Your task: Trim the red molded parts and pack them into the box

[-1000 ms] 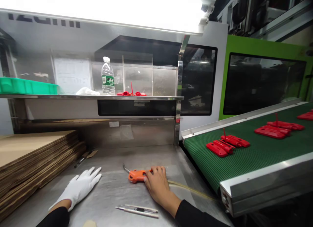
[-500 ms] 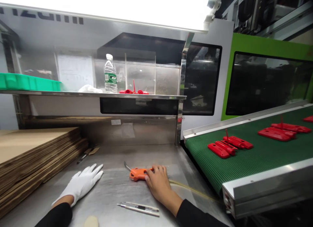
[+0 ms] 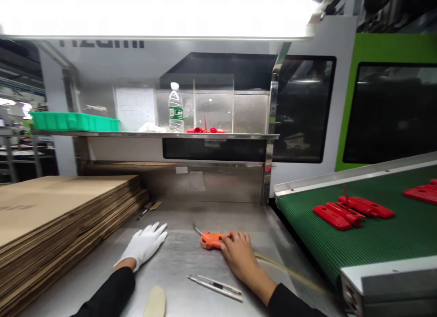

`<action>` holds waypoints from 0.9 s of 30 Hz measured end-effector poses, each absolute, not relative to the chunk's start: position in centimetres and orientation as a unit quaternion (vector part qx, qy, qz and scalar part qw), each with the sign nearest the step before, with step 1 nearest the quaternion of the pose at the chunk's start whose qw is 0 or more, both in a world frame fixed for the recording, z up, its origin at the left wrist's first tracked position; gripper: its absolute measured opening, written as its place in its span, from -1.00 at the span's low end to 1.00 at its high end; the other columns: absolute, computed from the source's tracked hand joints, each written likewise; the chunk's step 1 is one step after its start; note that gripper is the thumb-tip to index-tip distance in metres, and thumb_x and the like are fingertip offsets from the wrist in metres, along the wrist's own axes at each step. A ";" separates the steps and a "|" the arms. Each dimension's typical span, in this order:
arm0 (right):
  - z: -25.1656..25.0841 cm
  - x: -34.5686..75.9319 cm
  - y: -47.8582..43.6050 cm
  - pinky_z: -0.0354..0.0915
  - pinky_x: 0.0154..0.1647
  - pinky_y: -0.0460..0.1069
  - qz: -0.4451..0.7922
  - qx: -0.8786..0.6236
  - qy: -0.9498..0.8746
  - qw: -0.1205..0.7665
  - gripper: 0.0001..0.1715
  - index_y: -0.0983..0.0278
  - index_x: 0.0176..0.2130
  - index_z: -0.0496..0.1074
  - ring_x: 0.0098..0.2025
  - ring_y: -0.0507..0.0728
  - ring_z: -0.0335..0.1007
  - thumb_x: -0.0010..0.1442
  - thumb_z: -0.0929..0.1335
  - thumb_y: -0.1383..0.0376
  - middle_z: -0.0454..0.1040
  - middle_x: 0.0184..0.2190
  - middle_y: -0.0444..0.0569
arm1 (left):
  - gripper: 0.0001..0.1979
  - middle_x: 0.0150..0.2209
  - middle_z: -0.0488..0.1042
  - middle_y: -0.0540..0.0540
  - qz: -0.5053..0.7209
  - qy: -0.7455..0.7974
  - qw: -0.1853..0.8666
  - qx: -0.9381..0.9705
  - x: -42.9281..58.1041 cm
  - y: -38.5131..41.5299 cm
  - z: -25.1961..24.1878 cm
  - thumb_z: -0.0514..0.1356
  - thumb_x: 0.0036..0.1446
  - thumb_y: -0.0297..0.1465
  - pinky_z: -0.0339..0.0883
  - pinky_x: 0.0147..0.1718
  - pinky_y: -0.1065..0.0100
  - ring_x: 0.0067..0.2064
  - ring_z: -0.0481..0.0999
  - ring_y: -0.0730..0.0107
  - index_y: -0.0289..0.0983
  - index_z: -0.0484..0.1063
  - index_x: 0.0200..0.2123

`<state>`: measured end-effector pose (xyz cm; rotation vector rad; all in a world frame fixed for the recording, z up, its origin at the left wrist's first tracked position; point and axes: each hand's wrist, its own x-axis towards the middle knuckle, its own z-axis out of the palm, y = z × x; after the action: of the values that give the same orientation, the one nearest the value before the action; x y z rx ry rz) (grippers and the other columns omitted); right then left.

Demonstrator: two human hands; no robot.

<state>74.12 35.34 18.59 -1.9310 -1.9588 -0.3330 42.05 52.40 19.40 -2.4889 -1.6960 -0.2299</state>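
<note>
Right hand [image 3: 239, 254]: bare; bent at the fingers [image 3: 235, 237] and clamped over the rear of the orange air gun [image 3: 210, 240]; taken as dial centre below unless noted.
Orange air gun: lying on bench [image 3: 180, 264] at 10 o'clock; bent metal nozzle aimed toward 11 o'clock.
Pale hose [image 3: 293, 275]: trailing from beside the hand toward 4 o'clock.
Left hand [image 3: 145, 244]: at 9 o'clock, well apart from the gun; white-gloved, palm down, stretched flat with fingers slightly apart.
Silver tool [image 3: 216, 287]: near, at 7 o'clock, flat on bench; tip toward 10 o'clock.
Beige oval piece [image 3: 156, 302]: at about 6 o'clock from left hand; cut off by lower frame edge.
Dark slim tool [image 3: 143, 212]: at 12 o'clock from left hand, beside the stack.
Cardboard stack [image 3: 68, 198]: at 10 o'clock from left hand.
Red parts [image 3: 336, 215]: between 2 and 3 o'clock, on green conveyor [image 3: 385, 238].
Shelf [image 3: 235, 136]: above bench; bearing bottle [image 3: 176, 111] at 11 o'clock, green tray [image 3: 77, 122] at 10, red piece [image 3: 205, 130] between 11 and 12.
</note>
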 end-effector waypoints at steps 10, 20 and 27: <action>16.8 75.0 36.3 0.28 0.16 0.27 -0.108 -0.670 -0.714 0.169 -0.65 0.20 0.10 0.42 0.14 0.24 0.33 0.43 0.26 0.14 0.41 0.10 0.04 | -0.48 0.33 0.25 -0.24 -0.108 -0.560 0.065 -0.819 41.7 51.0 18.6 0.12 0.34 -0.14 0.11 0.27 -0.23 0.32 0.25 -0.04 -0.18 0.27 0.29; 16.8 74.8 36.2 0.23 0.23 0.30 -0.108 -0.661 -0.720 0.180 -0.61 0.21 0.17 0.37 0.23 0.26 0.27 0.43 0.26 0.15 0.37 0.19 0.05 | -0.49 0.33 0.26 -0.24 -0.109 -0.561 0.068 -0.818 41.7 50.9 18.7 0.12 0.34 -0.15 0.12 0.26 -0.21 0.31 0.26 -0.03 -0.17 0.27 0.28; 17.9 75.4 36.4 0.17 0.31 0.31 -0.112 -0.646 -0.736 0.169 -0.49 0.26 0.26 0.26 0.31 0.28 0.20 0.42 0.27 0.11 0.28 0.28 0.12 | -0.50 0.32 0.27 -0.24 -0.114 -0.561 0.061 -0.818 41.8 51.2 18.8 0.13 0.34 -0.17 0.14 0.25 -0.23 0.30 0.27 -0.04 -0.20 0.28 0.27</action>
<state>75.40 36.37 17.87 -1.8371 -2.0912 -0.3188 41.83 51.19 18.78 -2.4738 -1.6974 -0.3442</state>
